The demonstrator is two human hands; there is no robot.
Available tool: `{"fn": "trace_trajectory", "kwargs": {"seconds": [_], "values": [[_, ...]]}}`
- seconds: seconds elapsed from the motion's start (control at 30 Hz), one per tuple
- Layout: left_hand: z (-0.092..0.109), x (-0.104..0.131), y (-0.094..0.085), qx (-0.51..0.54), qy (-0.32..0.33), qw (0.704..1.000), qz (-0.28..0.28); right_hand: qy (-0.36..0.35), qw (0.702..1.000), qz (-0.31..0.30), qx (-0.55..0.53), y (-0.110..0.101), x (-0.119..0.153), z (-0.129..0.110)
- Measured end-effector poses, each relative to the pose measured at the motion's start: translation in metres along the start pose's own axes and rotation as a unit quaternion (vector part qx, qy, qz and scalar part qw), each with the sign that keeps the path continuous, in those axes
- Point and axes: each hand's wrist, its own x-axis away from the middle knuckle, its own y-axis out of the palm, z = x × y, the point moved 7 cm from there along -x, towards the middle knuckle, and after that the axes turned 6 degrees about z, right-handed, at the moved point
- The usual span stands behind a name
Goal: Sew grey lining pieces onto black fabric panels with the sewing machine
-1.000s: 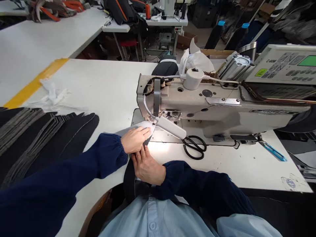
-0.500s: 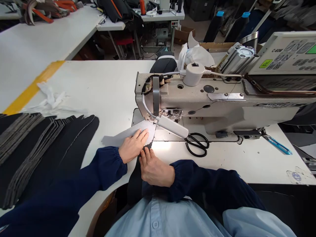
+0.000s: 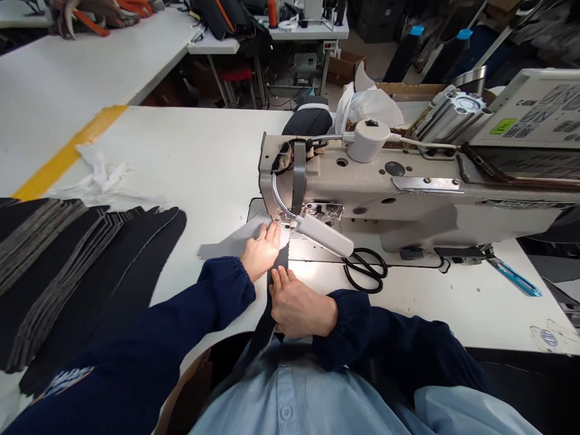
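Note:
A grey-white fabric piece point(image 3: 233, 239) lies partly under the head of the sewing machine point(image 3: 362, 181). My left hand point(image 3: 263, 249) rests flat on its right part, close to the needle area, fingers pointing forward. A dark strip point(image 3: 281, 257) runs from the needle area toward my lap. My right hand point(image 3: 296, 302) lies on this strip nearer my body, its fingers extended side by side and its thumb side hidden. The needle itself is hard to make out behind the lamp point(image 3: 324, 235).
Black-handled scissors point(image 3: 366, 270) lie right of my hands, a blue cutter point(image 3: 516, 279) farther right. Stacked dark fabric pieces point(image 3: 131, 260) cover the left side of the table, with white scraps point(image 3: 102, 175) behind them. A control panel point(image 3: 534, 115) stands at the right.
My left hand has moved forward and right relative to the strip, nearer the needle area. The fabric has turned and slid farther under the machine head. The camera view has shifted slightly.

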Motion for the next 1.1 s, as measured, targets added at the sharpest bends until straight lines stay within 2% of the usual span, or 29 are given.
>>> {"fn": "trace_trajectory", "kwargs": {"seconds": [0.17,0.43,0.67,0.77,0.93,1.1], "values": [[-0.007,-0.001,-0.005,-0.024,0.009,1.000,0.015,0.012,0.999,-0.021,-0.021,-0.003,-0.001,0.008],[-0.030,0.022,-0.009,-0.059,0.040,0.997,0.026,0.028,0.999,-0.012,-0.039,-0.006,-0.002,0.016],[-0.021,0.033,-0.026,-0.012,0.040,0.999,0.010,0.023,0.999,-0.023,-0.028,-0.009,-0.003,0.018],[-0.016,0.033,-0.030,-0.010,0.036,0.999,-0.017,0.010,1.000,-0.019,-0.018,-0.009,-0.002,0.015],[-0.006,0.037,-0.025,-0.019,0.085,0.991,-0.103,-0.013,1.000,0.013,0.007,-0.005,-0.001,0.006],[0.000,0.036,-0.020,0.014,0.094,0.988,-0.122,-0.021,0.997,0.052,0.056,-0.003,-0.001,0.000]]}}
